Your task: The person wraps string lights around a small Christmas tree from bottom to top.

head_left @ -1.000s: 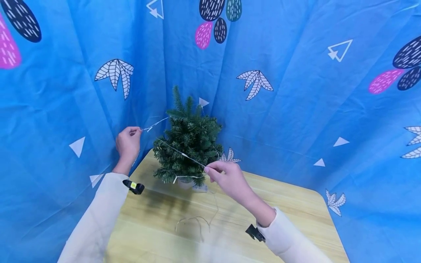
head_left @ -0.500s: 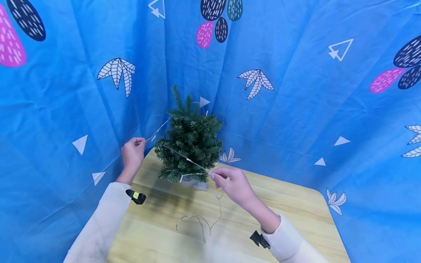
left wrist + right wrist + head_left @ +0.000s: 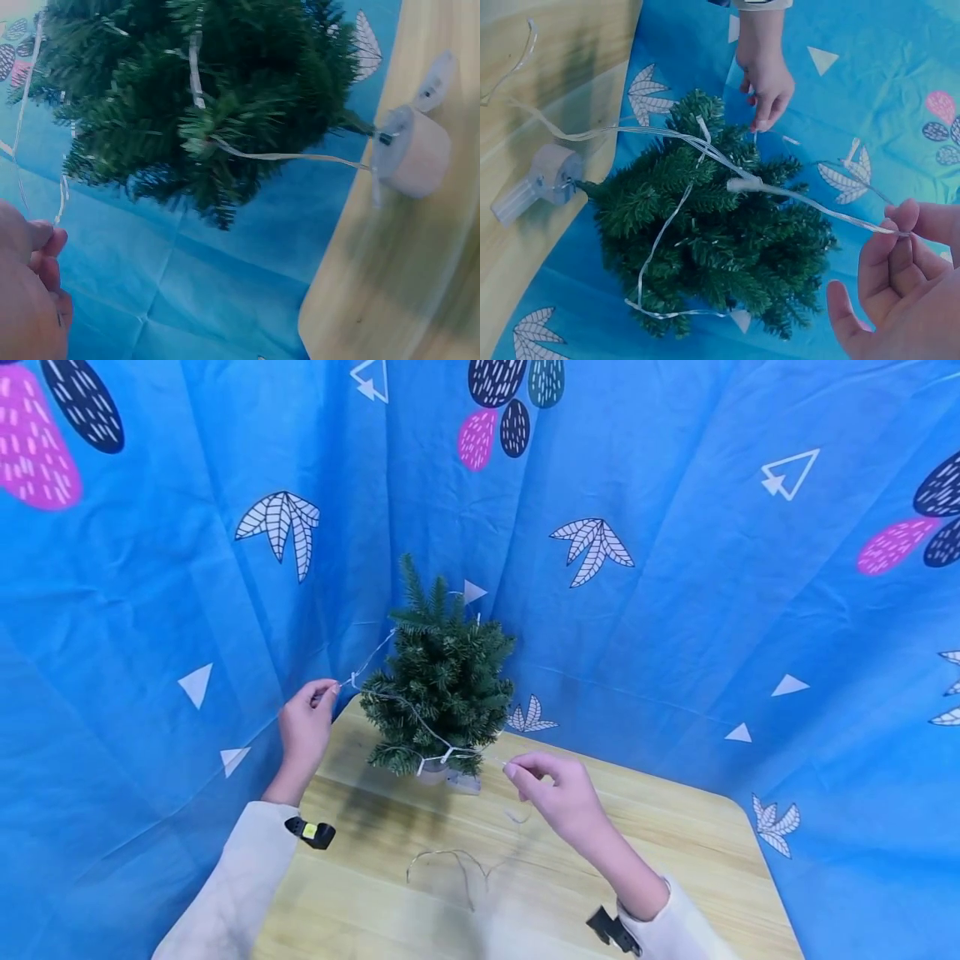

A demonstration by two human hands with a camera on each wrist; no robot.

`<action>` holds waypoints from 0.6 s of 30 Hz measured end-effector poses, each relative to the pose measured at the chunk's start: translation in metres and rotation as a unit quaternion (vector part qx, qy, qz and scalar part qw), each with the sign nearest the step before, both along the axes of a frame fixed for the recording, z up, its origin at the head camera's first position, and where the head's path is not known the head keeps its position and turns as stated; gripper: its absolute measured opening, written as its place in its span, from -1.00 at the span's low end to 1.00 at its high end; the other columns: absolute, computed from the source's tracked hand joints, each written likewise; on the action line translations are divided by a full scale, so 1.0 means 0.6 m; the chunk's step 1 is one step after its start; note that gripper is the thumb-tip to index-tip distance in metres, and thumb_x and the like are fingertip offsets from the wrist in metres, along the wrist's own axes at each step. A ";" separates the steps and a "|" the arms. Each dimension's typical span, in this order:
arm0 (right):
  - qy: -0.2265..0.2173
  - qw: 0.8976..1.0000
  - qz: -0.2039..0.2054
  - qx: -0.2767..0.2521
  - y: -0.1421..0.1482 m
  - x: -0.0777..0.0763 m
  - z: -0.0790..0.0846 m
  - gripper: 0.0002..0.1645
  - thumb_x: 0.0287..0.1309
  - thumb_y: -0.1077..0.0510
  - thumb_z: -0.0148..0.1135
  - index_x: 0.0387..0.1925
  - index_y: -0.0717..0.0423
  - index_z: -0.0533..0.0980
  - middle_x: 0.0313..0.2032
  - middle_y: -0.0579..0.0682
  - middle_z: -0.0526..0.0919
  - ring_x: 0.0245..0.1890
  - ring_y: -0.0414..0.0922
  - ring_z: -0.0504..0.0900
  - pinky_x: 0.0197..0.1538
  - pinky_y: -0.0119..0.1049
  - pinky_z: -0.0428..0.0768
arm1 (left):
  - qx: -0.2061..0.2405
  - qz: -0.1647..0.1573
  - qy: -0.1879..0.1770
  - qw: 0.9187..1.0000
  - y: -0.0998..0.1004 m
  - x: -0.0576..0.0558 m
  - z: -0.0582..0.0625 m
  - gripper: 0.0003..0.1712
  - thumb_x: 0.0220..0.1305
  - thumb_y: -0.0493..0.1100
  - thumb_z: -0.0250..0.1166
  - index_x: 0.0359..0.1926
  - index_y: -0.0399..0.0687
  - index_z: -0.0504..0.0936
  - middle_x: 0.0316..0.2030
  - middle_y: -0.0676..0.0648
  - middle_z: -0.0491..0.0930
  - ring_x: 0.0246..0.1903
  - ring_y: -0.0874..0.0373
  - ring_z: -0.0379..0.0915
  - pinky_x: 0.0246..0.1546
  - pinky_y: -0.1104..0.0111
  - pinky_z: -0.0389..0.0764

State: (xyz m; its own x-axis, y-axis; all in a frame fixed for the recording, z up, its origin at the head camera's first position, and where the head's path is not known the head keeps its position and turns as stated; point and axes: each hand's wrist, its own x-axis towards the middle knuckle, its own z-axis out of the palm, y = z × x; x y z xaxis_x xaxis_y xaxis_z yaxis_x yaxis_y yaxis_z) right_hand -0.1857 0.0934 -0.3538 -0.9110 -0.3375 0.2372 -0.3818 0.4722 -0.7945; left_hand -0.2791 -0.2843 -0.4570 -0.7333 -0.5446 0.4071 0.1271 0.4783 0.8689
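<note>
A small green artificial Christmas tree stands in a pale round pot. A thin string of fairy lights loops around its branches and across its front. To the left of the tree, my left hand pinches one stretch of the wire between thumb and fingertips. My right hand, low on the right front side, pinches another stretch. In the right wrist view, the wire runs from my right fingertips past a clear bulb toward the table. The wire behind the tree is mostly hidden.
A loose length of wire curls on the wooden table in front. Beside the pot lies a small pale piece. Blue patterned cloth hangs close behind the table and along its left side.
My left hand has come down along the tree's left side, still pinching the wire. My right hand has drawn outward to the right and slightly lower. The front strand now sags lower across the branches.
</note>
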 end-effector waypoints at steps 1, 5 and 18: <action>-0.006 1.000 -0.003 0.004 0.004 0.004 -0.001 -0.80 0.36 -0.01 0.28 -0.20 -0.03 0.73 -0.54 -0.09 0.62 -0.46 -0.19 0.56 -0.35 -0.33 0.53 | -0.014 0.003 0.005 1.000 0.001 0.000 -0.005 -0.73 0.43 -0.02 0.28 -0.07 -0.06 0.77 -0.29 -0.12 0.71 -0.45 0.25 0.41 -0.51 0.47 0.34; -0.041 0.999 -0.023 0.024 0.013 0.023 -0.004 -0.85 0.33 -0.06 0.30 -0.22 -0.16 0.73 -0.52 -0.10 0.61 -0.39 -0.12 0.55 -0.35 -0.30 0.49 | -0.077 0.002 0.036 0.996 0.006 0.000 -0.024 -0.79 0.40 -0.12 0.33 -0.09 -0.12 0.78 -0.33 -0.19 0.73 -0.44 0.09 0.45 -0.43 0.37 0.35; -0.055 0.997 -0.009 0.046 0.023 0.039 -0.044 -0.81 0.35 -0.09 0.27 -0.18 -0.17 0.72 -0.53 -0.15 0.60 -0.46 -0.23 0.54 -0.40 -0.34 0.50 | -0.120 -0.032 0.054 0.991 0.028 -0.005 -0.063 -0.84 0.37 -0.21 0.34 -0.11 -0.17 0.75 -0.14 -0.25 0.74 -0.19 -0.20 0.60 -0.16 -0.03 0.54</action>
